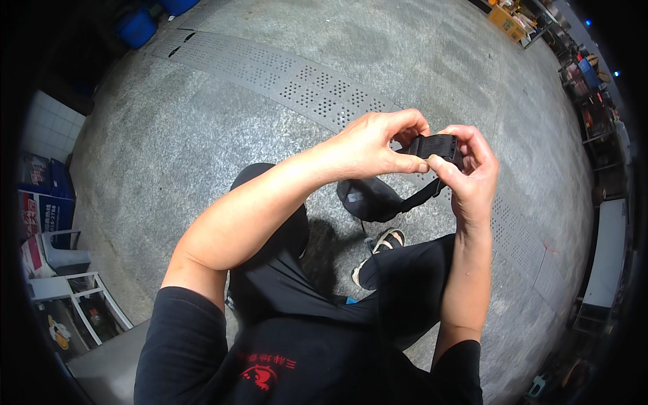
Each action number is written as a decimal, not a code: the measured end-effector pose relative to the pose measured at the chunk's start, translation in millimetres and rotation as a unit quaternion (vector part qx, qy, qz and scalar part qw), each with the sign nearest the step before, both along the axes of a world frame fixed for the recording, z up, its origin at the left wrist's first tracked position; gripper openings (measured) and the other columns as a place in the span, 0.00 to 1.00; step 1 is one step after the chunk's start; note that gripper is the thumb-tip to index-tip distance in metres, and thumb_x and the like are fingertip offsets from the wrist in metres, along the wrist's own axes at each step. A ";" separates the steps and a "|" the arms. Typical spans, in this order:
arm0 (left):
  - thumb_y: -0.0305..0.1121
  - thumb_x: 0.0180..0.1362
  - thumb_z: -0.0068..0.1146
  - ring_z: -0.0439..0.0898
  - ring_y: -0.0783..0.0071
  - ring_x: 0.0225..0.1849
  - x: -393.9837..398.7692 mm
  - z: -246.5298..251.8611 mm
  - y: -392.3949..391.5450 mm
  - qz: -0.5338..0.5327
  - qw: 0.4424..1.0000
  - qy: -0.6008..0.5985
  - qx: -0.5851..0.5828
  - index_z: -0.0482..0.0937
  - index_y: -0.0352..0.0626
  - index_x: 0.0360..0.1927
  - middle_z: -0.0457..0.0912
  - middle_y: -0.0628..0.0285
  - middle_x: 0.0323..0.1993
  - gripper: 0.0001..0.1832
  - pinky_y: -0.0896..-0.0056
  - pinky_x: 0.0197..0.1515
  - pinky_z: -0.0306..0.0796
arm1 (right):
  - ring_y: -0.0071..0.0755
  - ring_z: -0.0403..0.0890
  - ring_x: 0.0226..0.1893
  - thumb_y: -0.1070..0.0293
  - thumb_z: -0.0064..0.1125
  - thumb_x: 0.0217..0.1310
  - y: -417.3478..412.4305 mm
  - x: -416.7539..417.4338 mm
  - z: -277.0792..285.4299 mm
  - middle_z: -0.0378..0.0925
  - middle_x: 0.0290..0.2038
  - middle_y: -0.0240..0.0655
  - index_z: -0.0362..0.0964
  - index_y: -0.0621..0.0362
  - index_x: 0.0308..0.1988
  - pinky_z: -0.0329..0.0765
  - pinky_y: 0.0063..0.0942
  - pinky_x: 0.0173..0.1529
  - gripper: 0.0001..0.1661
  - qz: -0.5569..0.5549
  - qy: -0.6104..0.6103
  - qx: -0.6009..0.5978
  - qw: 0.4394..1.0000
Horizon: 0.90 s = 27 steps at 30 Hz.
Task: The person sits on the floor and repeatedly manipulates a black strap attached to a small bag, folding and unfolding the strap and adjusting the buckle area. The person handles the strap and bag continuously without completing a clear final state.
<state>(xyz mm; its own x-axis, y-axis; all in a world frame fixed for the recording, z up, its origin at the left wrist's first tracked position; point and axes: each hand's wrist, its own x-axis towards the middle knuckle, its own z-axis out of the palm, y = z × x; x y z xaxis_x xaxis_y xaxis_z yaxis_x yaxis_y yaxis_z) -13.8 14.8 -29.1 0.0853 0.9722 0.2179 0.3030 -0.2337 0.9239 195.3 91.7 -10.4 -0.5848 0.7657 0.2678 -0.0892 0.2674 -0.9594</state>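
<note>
Both hands are raised in front of my knees around a black webbing strap with a buckle [436, 147]. My left hand [385, 142] pinches its left end between thumb and fingers. On the other end, my right hand [471, 164] grips with its thumb in front and the fingers curled behind. The buckle's far side is hidden by my fingers. A black pouch or cap-like item [372, 198] hangs below my left hand. From it a black strap [424, 196] with an adjuster runs up towards my right hand.
A band of perforated drain covers [314, 86] crosses the grey floor. Blue bins [135, 28] stand at the far left. A grey plastic stool [65, 251] and boxes [55, 215] are on the left; loaded shelves [590, 101] line the right. My sandalled foot [390, 240] rests below.
</note>
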 end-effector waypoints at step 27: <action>0.38 0.56 0.79 0.87 0.71 0.50 -3.1 14.2 -14.7 0.049 0.999 0.022 -0.012 0.82 0.39 0.54 0.88 0.63 0.44 0.25 0.62 0.58 0.78 | 0.20 0.82 0.43 0.78 0.70 0.60 -1.0 1.6 5.2 0.82 0.45 0.33 0.75 0.64 0.55 0.79 0.21 0.51 0.23 -0.003 0.148 -0.081 0.986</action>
<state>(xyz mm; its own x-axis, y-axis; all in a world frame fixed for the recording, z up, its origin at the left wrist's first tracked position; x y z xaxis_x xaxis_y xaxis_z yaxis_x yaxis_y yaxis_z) -16.9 0.1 -14.9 -0.0007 0.9814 0.1919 0.3633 -0.1785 0.9144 197.0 90.8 -5.2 -0.4947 0.8157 0.2998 -0.3715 0.1134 -0.9215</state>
